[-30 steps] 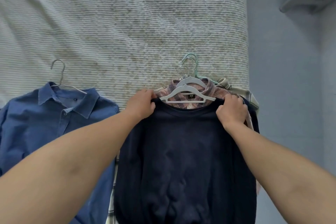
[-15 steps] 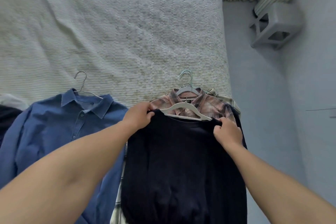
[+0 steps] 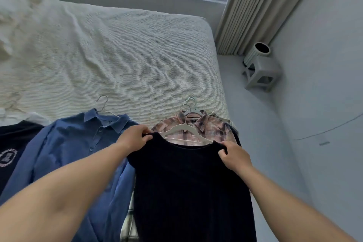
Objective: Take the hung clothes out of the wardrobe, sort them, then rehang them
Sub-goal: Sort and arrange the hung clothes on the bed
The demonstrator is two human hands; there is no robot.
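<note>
A dark navy sweater lies at the near edge of the bed. My left hand pinches its left shoulder and my right hand grips its right shoulder. A white plastic hanger shows above the sweater's neckline, most of it bare. Under it lies a pink plaid shirt on its own hangers. To the left a blue denim shirt on a wire hanger lies flat, and a black printed top sits at the far left.
The clothes lie on a bed with a cream ribbed cover. A grey stool with a ribbed white cylinder on it stands on the floor at the right, beside a beige curtain. A window ledge runs behind the bed.
The sweater's shoulders have come down off the white hanger toward me, baring more of the hanger and plaid shirt. My head has lifted, bringing the far bed edge, curtain and window into view.
</note>
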